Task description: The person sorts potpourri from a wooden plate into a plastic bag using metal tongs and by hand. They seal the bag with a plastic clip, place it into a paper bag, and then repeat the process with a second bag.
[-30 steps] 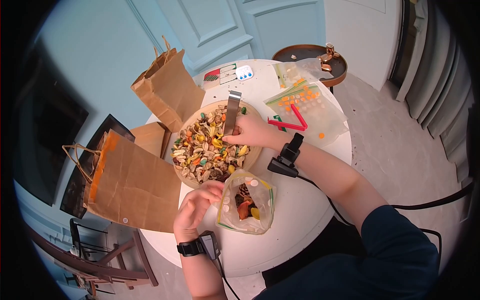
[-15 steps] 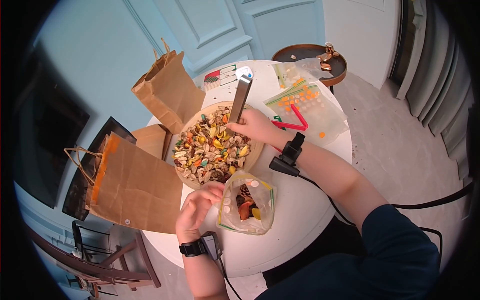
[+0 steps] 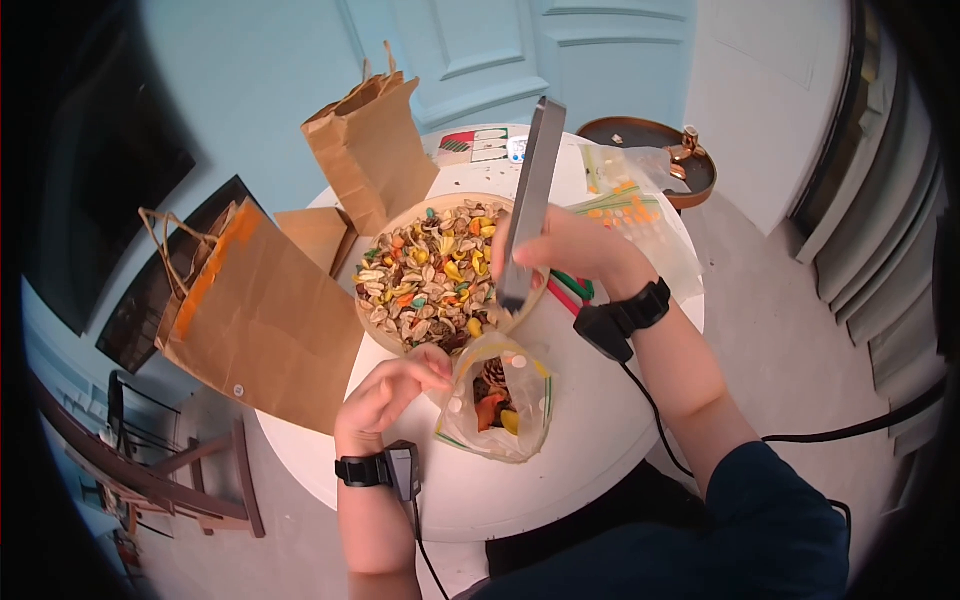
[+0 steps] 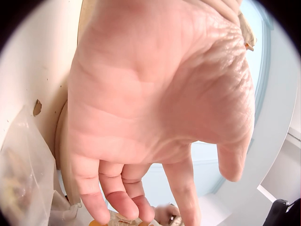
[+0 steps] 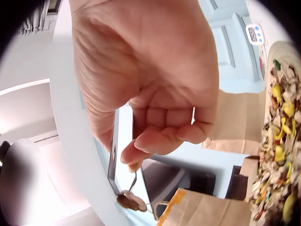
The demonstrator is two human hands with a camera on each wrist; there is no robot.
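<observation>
My right hand (image 3: 575, 245) holds metal tongs (image 3: 538, 175), pinched between thumb and fingers. In the right wrist view, a small brown dried piece (image 5: 131, 201) sits between the tong tips. The tongs are over the right edge of a round shallow tray (image 3: 410, 207) heaped with potpourri (image 3: 425, 285) in cream, yellow, orange and green. Just in front of the tray stands a clear zip bag (image 3: 528, 430), mouth open, with a pine cone and red and yellow pieces inside. My left hand (image 3: 385, 395) has relaxed fingers, their tips right at the bag's left rim.
Brown paper bags (image 3: 270, 320) stand on the left and at the back (image 3: 375, 150). A white timer (image 3: 517, 149) lies near a printed card (image 3: 475, 146). Flat plastic bags with orange pieces (image 3: 630, 212) lie at the right, near a red strip (image 3: 565, 292). Beyond is a side table (image 3: 605, 128).
My right hand has lifted the tongs from the potpourri and brought them right and nearer to the zip bag. The left hand stays by the bag's rim. The head view has shifted slightly.
</observation>
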